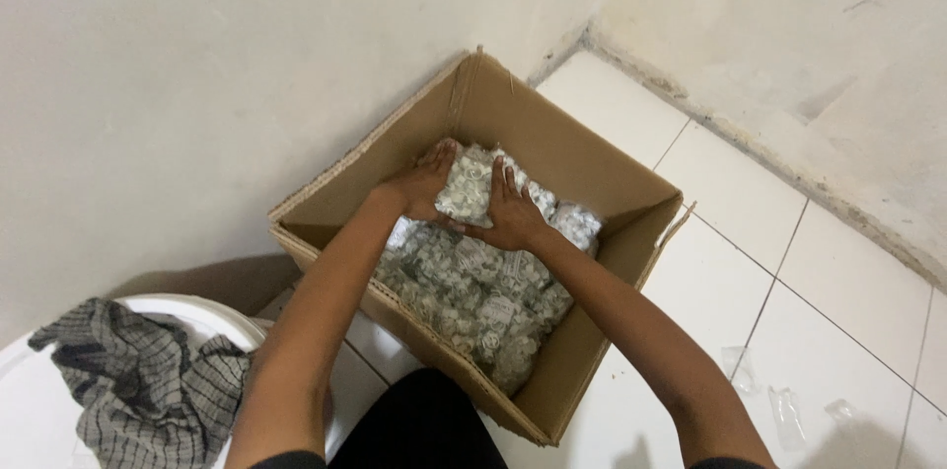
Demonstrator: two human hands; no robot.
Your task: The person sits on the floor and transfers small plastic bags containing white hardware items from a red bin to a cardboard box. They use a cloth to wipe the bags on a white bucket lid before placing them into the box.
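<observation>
An open brown cardboard box (pixel 592 173) stands on the floor against the wall, filled with several clear plastic bags of small white round parts (pixel 473 296). Both my arms reach down into it. My left hand (pixel 426 181) and my right hand (pixel 513 213) press from either side on one such bag (pixel 469 183) at the far end of the box, holding it between them.
A white round stool or lid (pixel 30 400) at lower left carries a grey checked cloth (pixel 148 380). White floor tiles (pixel 789 262) spread to the right, with a few small clear plastic scraps (pixel 784 410) on them. Plastered walls meet in the corner behind the box.
</observation>
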